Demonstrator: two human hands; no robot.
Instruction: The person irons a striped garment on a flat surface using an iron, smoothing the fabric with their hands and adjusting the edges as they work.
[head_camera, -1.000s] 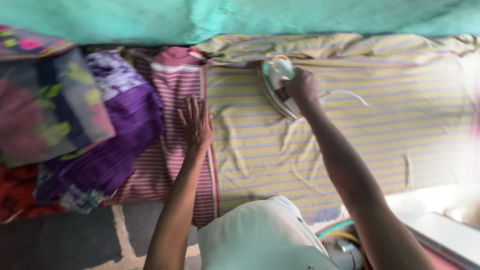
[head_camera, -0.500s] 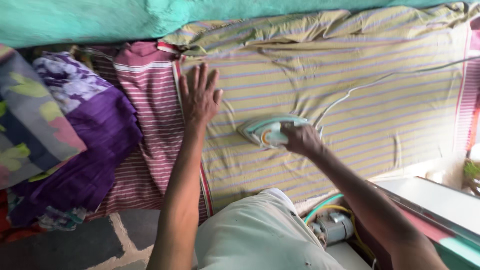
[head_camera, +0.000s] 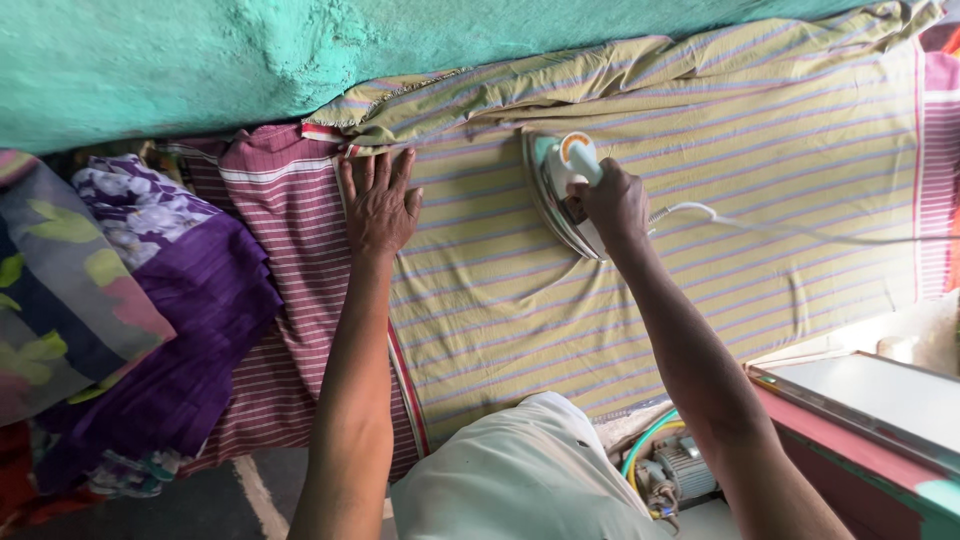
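Behind the worktop stands a rough turquoise wall (head_camera: 200, 50), and all the surface under my arms is covered with cloth. My right hand (head_camera: 612, 205) is closed around the handle of the electric iron (head_camera: 560, 190), which rests with its metal plate on the yellow striped cloth (head_camera: 700, 150), near the far folded edge. My right arm is stretched forward, almost straight. A white cord (head_camera: 760, 222) goes from the iron to the right across the cloth. My left hand (head_camera: 380, 200) lies flat, palm down, fingers wide and pointing to the wall, and it holds nothing; it presses the left edge of the yellow cloth just beside the maroon striped cloth (head_camera: 290, 260). More to the left lie a purple flowered cloth (head_camera: 170, 300) and a dark cloth with big leaves (head_camera: 50, 310). At the bottom right I see a small motor (head_camera: 675, 475) with a green hose and a flat white board (head_camera: 880, 395).
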